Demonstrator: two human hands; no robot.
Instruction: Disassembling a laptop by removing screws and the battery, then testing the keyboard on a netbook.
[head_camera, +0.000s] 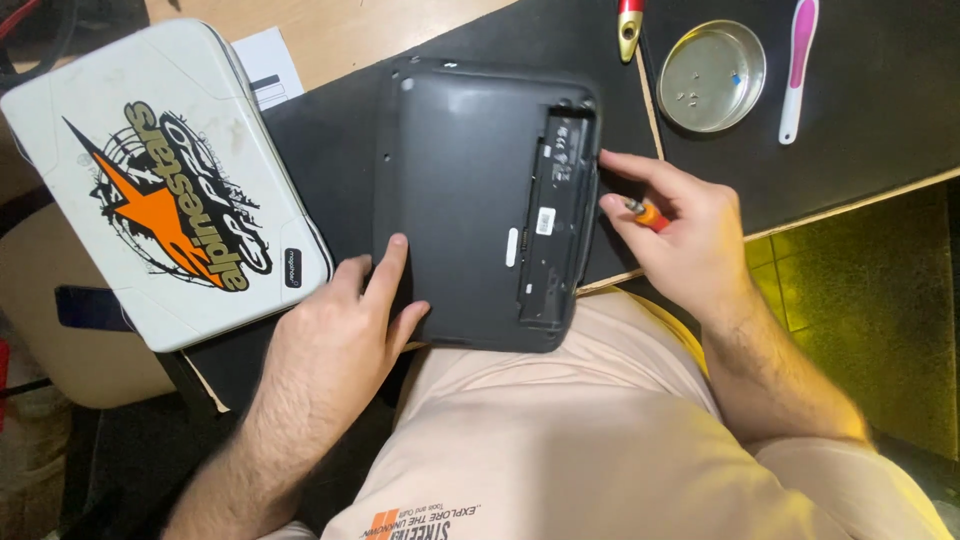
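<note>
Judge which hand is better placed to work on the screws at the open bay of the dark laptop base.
Right. The right hand already holds the small orange-handled screwdriver, its tip by the open bay. The left hand lies flat on the laptop base, bracing it, and holds no tool.

Warm, yellowish indoor light falls from above onto your workspace. The white case (160, 180) looks bright, while the black mat (880, 110) stays dark. A metal dish (711, 75) shows soft glare. Your hands cast faint shadows; the corners dim, and focus stays sharp.
</note>
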